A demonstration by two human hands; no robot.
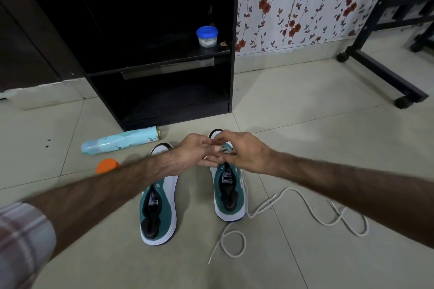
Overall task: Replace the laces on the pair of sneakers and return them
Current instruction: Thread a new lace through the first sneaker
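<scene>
Two green-and-white sneakers stand side by side on a pale tiled floor (305, 124), toes pointing away. Both hands meet over the front of the right sneaker (229, 185). The left hand (199, 151) and right hand (244, 152) have curled fingers touching at its eyelets; what they pinch is hidden, so the grip cannot be told. The left sneaker (159, 209) lies under the left forearm, its eyelets bare. A loose white lace (303, 209), thin and cord-like, curls in loops on the floor just right of the right sneaker. A pale blue cylindrical bottle (119, 139) lies on its side near a black shelf unit (231, 54).
</scene>
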